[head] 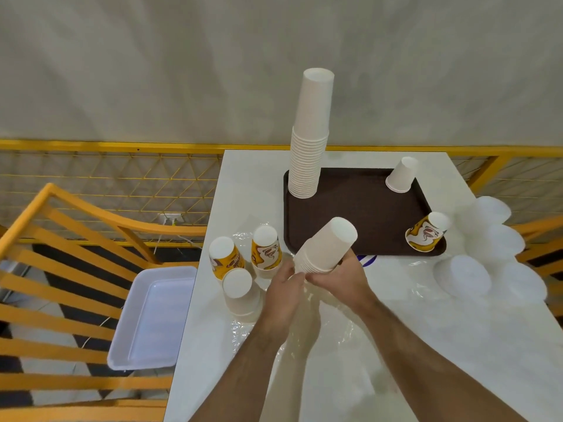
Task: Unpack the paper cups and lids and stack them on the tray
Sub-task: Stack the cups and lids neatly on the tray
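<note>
Head view: both forearms reach forward; right hand (338,277) grips a tilted white cup stack (327,246), rims toward the palm, left hand (285,280) curled against its rims. Beyond lies the tray (362,217), tall stack (309,138) on it.

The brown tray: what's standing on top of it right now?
On the brown tray stand a tall white cup stack, a short white stack and a printed cup, all upside down. Their insides are hidden.

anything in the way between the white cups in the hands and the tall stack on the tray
Nothing visible blocks it. The held white cup stack, gripped by the right hand and left hand, sits at the brown tray's near edge; bare tray lies between it and the tall stack.
</note>
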`<state>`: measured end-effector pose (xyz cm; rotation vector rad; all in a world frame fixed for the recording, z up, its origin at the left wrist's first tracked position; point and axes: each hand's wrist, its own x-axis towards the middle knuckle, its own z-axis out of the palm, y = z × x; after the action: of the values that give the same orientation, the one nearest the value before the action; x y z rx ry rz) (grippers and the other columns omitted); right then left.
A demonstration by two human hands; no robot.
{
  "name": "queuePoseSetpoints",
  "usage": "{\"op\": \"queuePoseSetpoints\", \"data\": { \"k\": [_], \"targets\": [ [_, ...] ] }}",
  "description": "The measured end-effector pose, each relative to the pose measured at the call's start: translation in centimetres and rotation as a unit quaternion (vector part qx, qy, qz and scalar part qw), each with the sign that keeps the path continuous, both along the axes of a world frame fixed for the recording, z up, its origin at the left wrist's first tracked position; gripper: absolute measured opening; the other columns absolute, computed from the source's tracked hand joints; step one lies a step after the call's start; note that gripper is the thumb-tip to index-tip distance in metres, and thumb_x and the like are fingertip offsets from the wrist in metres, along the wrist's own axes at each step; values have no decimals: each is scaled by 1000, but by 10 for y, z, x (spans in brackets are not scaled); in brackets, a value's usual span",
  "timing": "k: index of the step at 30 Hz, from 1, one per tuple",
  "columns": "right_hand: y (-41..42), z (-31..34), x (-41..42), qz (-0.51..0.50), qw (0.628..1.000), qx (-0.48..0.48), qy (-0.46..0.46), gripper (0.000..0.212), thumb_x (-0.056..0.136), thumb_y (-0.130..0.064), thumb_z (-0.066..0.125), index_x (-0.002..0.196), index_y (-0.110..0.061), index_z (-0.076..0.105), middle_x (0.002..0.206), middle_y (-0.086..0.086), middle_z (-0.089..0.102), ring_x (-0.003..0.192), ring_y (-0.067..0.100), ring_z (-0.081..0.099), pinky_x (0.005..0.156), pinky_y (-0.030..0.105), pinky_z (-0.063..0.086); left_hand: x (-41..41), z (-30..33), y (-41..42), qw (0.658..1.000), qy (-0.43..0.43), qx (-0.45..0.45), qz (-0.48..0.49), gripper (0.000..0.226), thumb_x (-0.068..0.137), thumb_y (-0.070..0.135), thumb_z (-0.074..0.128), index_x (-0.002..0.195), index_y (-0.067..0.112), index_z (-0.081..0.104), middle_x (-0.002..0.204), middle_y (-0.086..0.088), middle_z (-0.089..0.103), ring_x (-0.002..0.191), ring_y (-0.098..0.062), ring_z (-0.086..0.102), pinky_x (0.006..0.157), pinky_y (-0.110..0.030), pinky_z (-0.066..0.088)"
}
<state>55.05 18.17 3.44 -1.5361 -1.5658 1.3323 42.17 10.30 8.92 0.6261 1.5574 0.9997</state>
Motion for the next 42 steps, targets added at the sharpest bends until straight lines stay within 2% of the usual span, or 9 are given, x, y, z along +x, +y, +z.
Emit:
{"op": "queuePoseSetpoints", "data": {
  "k": [5,9,14,19,25,29,33,38,42],
  "targets": [
    [32,41,23,-31,999,36,20,80,56,-21,94,124,-31,53,110,-15,67,106,8,64,87,26,54,10,9,29,997,-50,52,-7,39,99,9,50,125,37,59,126,13,65,118,-6,59,97,-22,45],
    [85,77,53,-67,993,92,-4,90,67,-16,92,141,-27,43,125,-15,56,118,8,51,103,32,41,20,-4,59,984,129,47,-116,45,104,16,46,148,28,45,151,10,42,141,-12,37,116,-30,32],
    [169,96,91,-165,974,151,-33,85,71,-19,90,140,-24,41,131,-7,55,119,10,49,105,35,42,24,-49,92,831,450,24,-326,51,106,36,34,156,23,28,164,3,20,153,-24,10,123,-42,13],
    [249,86,123,-232,960,150,-46,80,67,-21,90,134,-18,46,129,1,60,120,24,56,105,46,47,26,-77,107,758,530,-14,-380,52,106,43,30,155,26,28,162,4,25,151,-21,18,123,-40,13],
    [305,48,140,-228,960,144,-80,83,64,-24,91,133,-21,46,130,2,61,118,26,58,102,50,49,27,-89,105,746,552,-4,-372,52,104,40,32,155,28,27,162,5,24,149,-16,23,122,-35,12],
    [324,23,146,-215,961,117,-126,89,60,-28,92,136,-19,45,130,5,59,120,30,56,100,51,49,25,-94,101,749,556,-15,-361,51,88,42,37,125,24,68,132,2,65,117,-19,65,100,-38,48],
    [330,4,148,-201,966,81,-142,91,64,-21,92,141,-17,43,135,8,55,126,31,52,105,50,47,24,-94,100,745,555,-30,-368,52,83,44,38,119,26,71,125,4,69,110,-18,68,95,-39,51],
    [329,-10,148,-178,970,27,-166,89,70,-19,91,142,-18,39,142,8,53,133,34,48,111,55,40,22,-93,100,762,549,-19,-342,52,89,43,38,133,28,61,140,4,59,126,-18,59,109,-33,30],
    [328,-6,148,-171,967,11,-189,92,67,-25,92,142,-20,38,141,8,53,133,36,47,110,58,40,25,-90,103,771,536,-8,-345,57,99,45,25,155,33,26,163,10,22,150,-12,20,119,-27,0]
  ]
}}
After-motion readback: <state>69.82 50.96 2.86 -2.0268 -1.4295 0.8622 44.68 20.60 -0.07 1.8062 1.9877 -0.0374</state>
